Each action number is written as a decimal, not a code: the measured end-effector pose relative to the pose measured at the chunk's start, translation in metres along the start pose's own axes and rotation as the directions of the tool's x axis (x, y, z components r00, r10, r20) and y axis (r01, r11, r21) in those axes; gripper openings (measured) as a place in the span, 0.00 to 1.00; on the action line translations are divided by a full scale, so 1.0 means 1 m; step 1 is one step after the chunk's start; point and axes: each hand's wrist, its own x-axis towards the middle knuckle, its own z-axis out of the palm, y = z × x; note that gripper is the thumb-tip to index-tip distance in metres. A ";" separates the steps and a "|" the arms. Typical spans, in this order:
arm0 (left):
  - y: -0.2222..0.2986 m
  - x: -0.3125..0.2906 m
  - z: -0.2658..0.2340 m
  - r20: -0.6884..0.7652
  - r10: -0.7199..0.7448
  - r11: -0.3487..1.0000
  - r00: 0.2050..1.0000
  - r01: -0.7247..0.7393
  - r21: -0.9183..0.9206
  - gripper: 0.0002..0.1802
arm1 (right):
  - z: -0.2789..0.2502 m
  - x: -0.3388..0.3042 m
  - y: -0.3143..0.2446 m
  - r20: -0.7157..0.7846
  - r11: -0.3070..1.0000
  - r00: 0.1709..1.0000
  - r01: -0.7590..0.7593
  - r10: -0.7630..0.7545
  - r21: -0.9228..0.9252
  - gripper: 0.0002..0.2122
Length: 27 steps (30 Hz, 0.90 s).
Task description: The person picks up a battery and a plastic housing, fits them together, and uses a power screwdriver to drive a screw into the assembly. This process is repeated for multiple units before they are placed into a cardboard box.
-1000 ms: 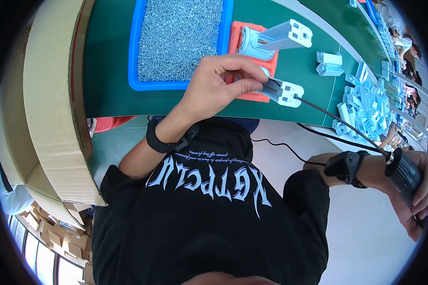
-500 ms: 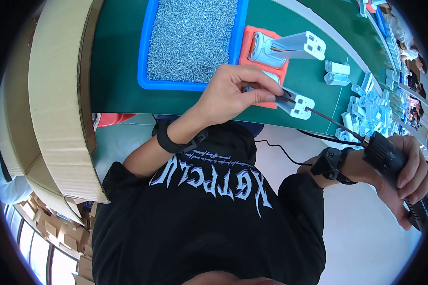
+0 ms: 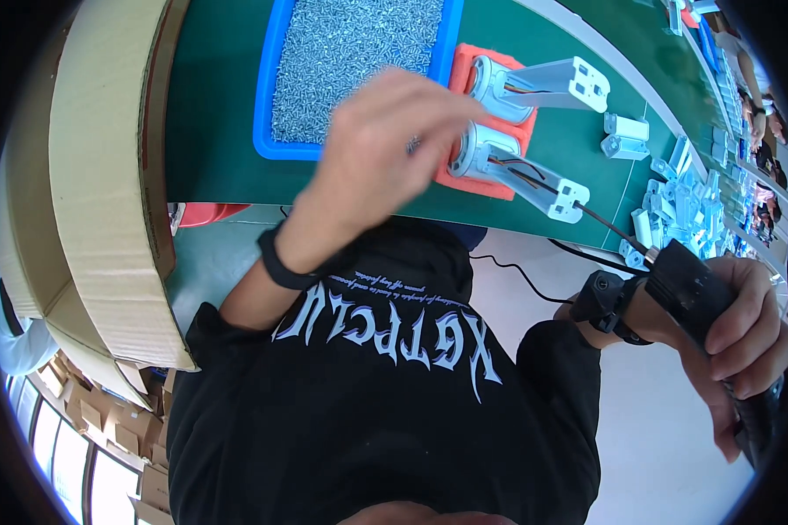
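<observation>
My right hand (image 3: 744, 337) is wrapped round a black electric screwdriver (image 3: 687, 284). Its long thin bit passes through the end plate of the nearer white plastic housing (image 3: 569, 201) and runs along the inside of its arm, beside thin dark and reddish wires. That housing's round base sits in a red-orange foam holder (image 3: 473, 185). My left hand (image 3: 381, 144) is blurred by motion at the left of this base, partly over the screw tray. Whether its fingers hold anything does not show. A second white housing (image 3: 591, 85) with wires stands in the holder's far part.
A blue tray (image 3: 265, 114) full of small silver screws (image 3: 341, 70) lies on the green table (image 3: 210, 166). Loose pale plastic parts (image 3: 674, 210) are heaped at the right, with a few (image 3: 626, 136) nearer. A large open cardboard box (image 3: 105, 175) stands at the left.
My left hand has let go of the nearer housing's wires and moved left toward the screw tray. My right hand keeps the screwdriver bit in the housing, its grip slightly lower.
</observation>
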 end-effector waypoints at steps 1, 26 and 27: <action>-0.003 0.002 -0.013 0.113 -0.124 0.960 0.986 0.091 0.263 0.08 | 0.003 0.001 0.003 0.027 1.000 1.000 -0.014 0.015 -0.006 0.16; -0.015 -0.006 -0.012 0.335 -0.116 0.991 0.935 0.087 0.101 0.08 | 0.008 0.006 0.030 0.217 0.994 0.971 -0.100 0.105 -0.035 0.20; -0.012 -0.006 -0.007 0.336 -0.116 0.991 0.935 0.087 0.100 0.08 | 0.008 0.007 0.030 0.213 0.995 0.972 -0.098 0.103 -0.033 0.20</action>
